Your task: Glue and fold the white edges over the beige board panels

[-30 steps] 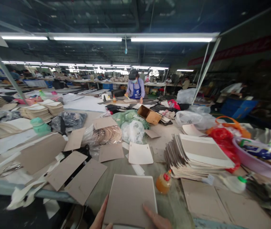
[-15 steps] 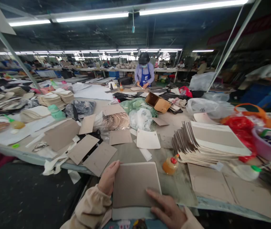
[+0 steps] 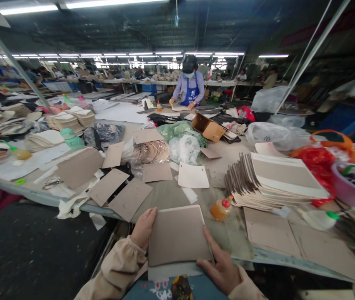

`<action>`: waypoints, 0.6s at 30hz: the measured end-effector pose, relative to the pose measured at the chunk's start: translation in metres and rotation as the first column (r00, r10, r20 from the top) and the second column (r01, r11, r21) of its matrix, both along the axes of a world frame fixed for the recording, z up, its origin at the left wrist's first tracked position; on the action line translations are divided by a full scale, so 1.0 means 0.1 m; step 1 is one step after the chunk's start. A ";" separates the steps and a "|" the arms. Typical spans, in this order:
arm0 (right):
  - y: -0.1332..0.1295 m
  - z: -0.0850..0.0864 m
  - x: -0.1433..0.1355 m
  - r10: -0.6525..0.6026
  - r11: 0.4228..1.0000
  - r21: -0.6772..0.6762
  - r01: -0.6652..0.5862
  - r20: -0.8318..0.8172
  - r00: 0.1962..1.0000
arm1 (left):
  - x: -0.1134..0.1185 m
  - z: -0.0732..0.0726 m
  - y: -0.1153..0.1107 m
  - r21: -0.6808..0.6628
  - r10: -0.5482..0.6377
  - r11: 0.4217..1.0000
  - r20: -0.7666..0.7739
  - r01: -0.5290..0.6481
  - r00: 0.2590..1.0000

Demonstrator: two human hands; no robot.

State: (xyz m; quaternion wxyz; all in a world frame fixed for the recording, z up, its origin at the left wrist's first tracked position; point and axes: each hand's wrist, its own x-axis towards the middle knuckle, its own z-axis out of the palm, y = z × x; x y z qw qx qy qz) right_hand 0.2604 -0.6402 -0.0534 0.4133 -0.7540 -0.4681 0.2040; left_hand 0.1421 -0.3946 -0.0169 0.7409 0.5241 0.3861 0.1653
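A rectangular grey-brown panel (image 3: 179, 237) with a pale backing strip along its top and bottom is held tilted at the table's front edge. My left hand (image 3: 145, 228) grips its upper left edge, fingers behind it. On the opposite side, my right hand (image 3: 223, 266) holds the right edge, its thumb over the lower corner and its fingers along the rim. A squeeze bottle (image 3: 221, 209) of amber liquid with a red cap stands just beyond the right hand. Past the panel lies a cream panel (image 3: 193, 176) with small slots.
At right rises a fanned stack of panels (image 3: 285, 177), beside a lilac basin (image 3: 352, 187). Loose grey-brown boards (image 3: 130, 199) and scissors (image 3: 52, 182) lie to the left. Plastic bags (image 3: 184, 150) and an open cardboard box (image 3: 207, 127) sit mid-table. Across it, a co-worker (image 3: 190, 87) in a blue apron works.
My right hand has gone from pointing across the panel's face to gripping its right edge. The left hand keeps its hold. The view has tipped slightly downward.
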 end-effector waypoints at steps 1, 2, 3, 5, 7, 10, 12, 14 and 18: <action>0.00 -0.02 0.00 -0.001 1.000 0.015 0.001 0.032 0.999 | 0.00 -0.02 0.00 0.017 0.007 1.000 -0.008 -0.007 1.000; -0.01 -0.05 0.00 -0.003 1.000 0.029 0.001 0.064 0.998 | 0.00 -0.03 0.00 0.028 0.013 1.000 -0.014 -0.013 1.000; -0.01 -0.07 0.00 -0.006 0.999 0.041 0.003 0.089 0.996 | 0.00 -0.04 0.01 0.035 0.018 0.999 -0.020 -0.017 1.000; -0.01 -0.12 -0.02 -0.016 0.998 0.062 0.009 0.109 0.994 | 0.00 -0.07 0.01 0.055 0.022 0.998 -0.039 -0.020 0.999; -0.01 -0.15 -0.05 -0.042 0.996 0.086 0.034 0.094 0.995 | 0.00 -0.08 0.01 0.112 0.024 0.994 -0.075 -0.016 0.997; 0.02 -0.17 -0.10 -0.156 0.979 0.134 0.151 0.029 0.987 | 0.01 -0.10 0.00 0.193 0.037 0.981 -0.118 -0.014 0.992; 0.04 -0.17 -0.12 -0.240 0.958 0.154 0.242 -0.030 0.970 | 0.01 -0.12 0.00 0.195 0.061 0.980 -0.108 -0.039 0.992; 0.07 -0.16 -0.13 -0.284 0.944 0.140 0.298 -0.111 0.952 | 0.02 -0.14 -0.02 0.174 0.082 0.982 -0.085 -0.067 0.993; 0.11 -0.12 -0.14 -0.326 0.931 0.068 0.358 -0.283 0.902 | 0.01 -0.16 -0.03 0.164 0.072 0.984 -0.062 -0.061 0.995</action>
